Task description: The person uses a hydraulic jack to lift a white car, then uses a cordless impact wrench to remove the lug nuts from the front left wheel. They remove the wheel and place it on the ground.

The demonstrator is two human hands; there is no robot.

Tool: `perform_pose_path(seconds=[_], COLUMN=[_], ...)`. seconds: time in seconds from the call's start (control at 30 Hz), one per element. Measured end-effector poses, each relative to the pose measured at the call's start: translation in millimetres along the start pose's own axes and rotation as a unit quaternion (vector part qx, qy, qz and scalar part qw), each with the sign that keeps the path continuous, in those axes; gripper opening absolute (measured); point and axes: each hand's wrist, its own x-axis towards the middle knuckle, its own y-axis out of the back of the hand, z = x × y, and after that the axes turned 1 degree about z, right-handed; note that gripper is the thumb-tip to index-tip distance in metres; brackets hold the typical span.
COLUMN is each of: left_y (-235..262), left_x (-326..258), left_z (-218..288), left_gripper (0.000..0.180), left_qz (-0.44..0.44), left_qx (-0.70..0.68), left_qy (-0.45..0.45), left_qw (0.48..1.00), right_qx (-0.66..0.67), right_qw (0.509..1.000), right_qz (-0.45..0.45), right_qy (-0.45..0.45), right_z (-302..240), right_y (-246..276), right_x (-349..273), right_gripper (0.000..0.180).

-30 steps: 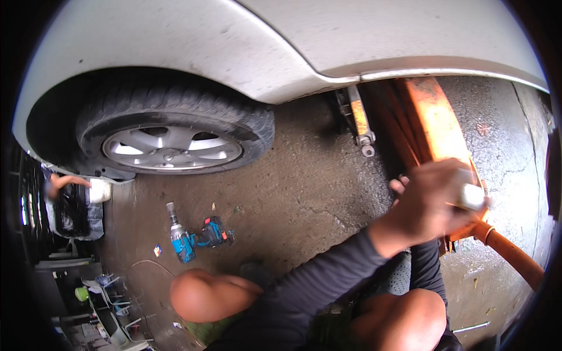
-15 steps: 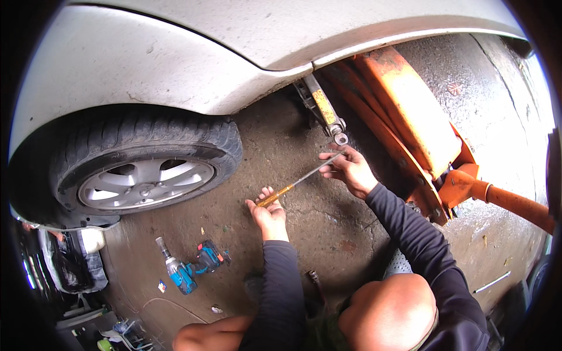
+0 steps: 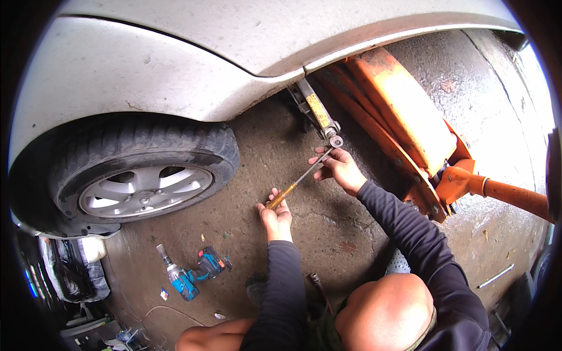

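A screwdriver (image 3: 288, 194) with an amber handle and a thin metal shaft slants between my two hands. My left hand (image 3: 277, 221) is closed around the handle. The fingers of my right hand (image 3: 345, 172) pinch the shaft near its far end. Just beyond them is the round metal eye (image 3: 336, 141) of a scissor jack (image 3: 316, 108) with a yellow label, standing under the car's sill. The shaft's tip points at this eye and lies very close to it; whether it enters the hole I cannot tell.
A white car body (image 3: 175, 64) spans the top, with a tyre (image 3: 222, 146) on the left. On the right stands an orange floor jack (image 3: 404, 111) with a long handle (image 3: 515, 202). A blue cordless impact wrench (image 3: 184, 284) and a metal rod (image 3: 496, 276) lie on the floor.
The screwdriver has tilted more steeply, and its tip has come up beside the jack's eye. My left hand has shifted slightly right. The whole view has moved a little.
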Motion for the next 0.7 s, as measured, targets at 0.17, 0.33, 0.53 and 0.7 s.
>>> perform_pose_path(seconds=[0.17,0.33,0.53,0.7], left_y=[1.4,12.7,13.3,7.0], left_x=[-4.2,-35.2,-44.0,-23.7], left_z=[0.4,-24.5,-46.2,-49.4], left_gripper=[0.058,0.063,0.049,0.037], left_qz=[-0.037,0.008,-0.028,-0.027], left_qx=[0.017,0.105,0.059,0.021], left_qy=[0.045,0.151,0.172,0.109], left_qw=[0.998,0.983,0.983,0.993], right_qx=[0.038,-0.002,-0.160,-0.230], right_qw=[0.999,0.991,0.980,0.967], right_qz=[-0.007,0.060,0.074,0.033], right_qy=[0.008,0.117,0.096,0.103], right_z=[-3.7,15.9,-1.1,-13.8], right_y=[-6.0,-0.3,9.6,31.5], right_x=[-3.4,8.1,-0.3,-46.2], right_gripper=[0.036,0.028,0.019,0.035])
